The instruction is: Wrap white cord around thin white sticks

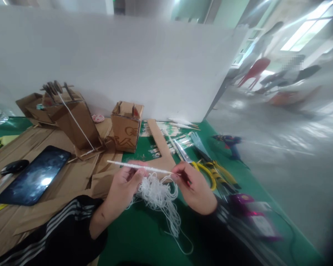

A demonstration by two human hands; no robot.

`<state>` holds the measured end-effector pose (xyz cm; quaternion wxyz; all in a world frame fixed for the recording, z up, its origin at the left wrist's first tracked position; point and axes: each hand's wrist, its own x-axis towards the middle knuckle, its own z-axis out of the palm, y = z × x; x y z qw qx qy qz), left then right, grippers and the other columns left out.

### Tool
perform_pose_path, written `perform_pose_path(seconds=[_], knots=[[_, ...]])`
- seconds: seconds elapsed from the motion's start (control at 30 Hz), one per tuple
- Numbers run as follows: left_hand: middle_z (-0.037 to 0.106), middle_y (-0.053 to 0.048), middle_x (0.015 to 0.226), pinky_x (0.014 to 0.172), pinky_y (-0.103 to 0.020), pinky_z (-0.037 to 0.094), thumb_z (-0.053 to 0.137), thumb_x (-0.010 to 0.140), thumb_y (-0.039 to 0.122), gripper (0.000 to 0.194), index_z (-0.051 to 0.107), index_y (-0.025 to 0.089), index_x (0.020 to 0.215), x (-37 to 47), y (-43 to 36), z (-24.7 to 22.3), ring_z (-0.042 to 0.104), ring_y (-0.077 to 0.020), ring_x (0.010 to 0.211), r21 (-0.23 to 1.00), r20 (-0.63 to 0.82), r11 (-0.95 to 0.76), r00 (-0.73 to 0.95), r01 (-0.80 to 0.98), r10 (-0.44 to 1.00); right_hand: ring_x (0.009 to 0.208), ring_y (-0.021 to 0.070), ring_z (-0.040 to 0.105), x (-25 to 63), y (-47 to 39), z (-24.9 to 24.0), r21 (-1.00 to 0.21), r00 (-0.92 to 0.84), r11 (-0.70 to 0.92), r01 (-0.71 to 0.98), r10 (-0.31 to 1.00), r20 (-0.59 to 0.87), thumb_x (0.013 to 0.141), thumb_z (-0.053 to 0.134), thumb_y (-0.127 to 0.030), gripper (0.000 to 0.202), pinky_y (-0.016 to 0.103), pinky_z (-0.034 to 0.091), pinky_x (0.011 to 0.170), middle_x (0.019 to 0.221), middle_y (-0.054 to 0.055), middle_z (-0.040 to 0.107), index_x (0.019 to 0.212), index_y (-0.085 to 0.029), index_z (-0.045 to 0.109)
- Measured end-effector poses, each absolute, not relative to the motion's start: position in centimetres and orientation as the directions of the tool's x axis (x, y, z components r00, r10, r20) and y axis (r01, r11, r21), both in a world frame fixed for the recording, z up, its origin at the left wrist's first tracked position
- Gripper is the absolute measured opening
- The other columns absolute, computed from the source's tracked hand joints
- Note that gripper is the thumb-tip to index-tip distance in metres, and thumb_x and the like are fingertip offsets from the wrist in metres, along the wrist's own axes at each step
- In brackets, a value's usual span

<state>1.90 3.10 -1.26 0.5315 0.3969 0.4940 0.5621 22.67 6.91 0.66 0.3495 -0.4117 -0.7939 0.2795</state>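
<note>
A thin stick (155, 169) wrapped along much of its length in white string is held level between my hands. My left hand (129, 181) is closed around it left of its middle, thumb on the near side. At the right end, my right hand (187, 181) pinches the stick's tip between thumb and fingers. Just below, a loose tangle of white string (158, 194) hangs near my left hand and spreads down onto the green table (138, 236). The stick's bare left tip points past my left hand.
At the left lie cardboard sheets, a phone (34, 175) and a cardboard model with a string (74, 122). A small cardboard box (127, 127) stands behind my hands. Scissors (202, 171), pliers (224, 177), a glue gun (229, 142) and a purple-and-white device (255, 216) lie to the right.
</note>
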Motion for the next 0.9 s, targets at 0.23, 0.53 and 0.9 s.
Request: perform_pose_path(seconds=[0.23, 0.53, 0.9], knots=[[0.06, 0.001, 0.07, 0.039, -0.015, 0.029, 0.066, 0.08, 0.041, 0.031, 0.061, 0.014, 0.095, 2.01, 3.14, -1.13, 0.039, -0.0035, 0.046, 0.963, -0.076, 0.042, -0.117, -0.266, 0.99, 0.058, 0.0133, 0.052, 23.48, 7.37, 0.63, -0.721, -0.406, 0.478, 0.501, 0.866, 0.291, 0.094, 0.045, -0.032, 0.016, 0.024, 0.042, 0.055, 0.068, 0.0, 0.055, 0.09, -0.019, 0.054], [0.061, 0.002, 0.07, 0.04, -0.016, 0.032, 0.068, 0.078, 0.041, 0.031, 0.063, 0.016, 0.096, 1.95, 3.17, -1.19, 0.042, -0.004, 0.046, 0.964, -0.062, 0.025, -0.13, -0.266, 0.99, 0.058, 0.0145, 0.052, 23.59, 7.54, 0.86, -0.655, -0.431, 0.52, 0.548, 0.847, 0.313, 0.096, 0.038, -0.03, 0.028, 0.026, 0.043, 0.056, 0.064, 0.001, 0.055, 0.075, -0.02, 0.053], [0.06, 0.002, 0.07, 0.041, -0.015, 0.032, 0.066, 0.082, 0.038, 0.029, 0.061, 0.016, 0.1, 1.8, 3.26, -1.35, 0.041, -0.0031, 0.046, 0.955, -0.056, 0.009, -0.15, -0.297, 0.987, 0.064, 0.0146, 0.054, 23.62, 7.72, 0.67, -0.679, -0.465, 0.556, 0.479, 0.817, 0.341, 0.095, 0.043, -0.027, 0.023, 0.027, 0.042, 0.061, 0.071, 0.002, 0.058, 0.079, -0.019, 0.058]])
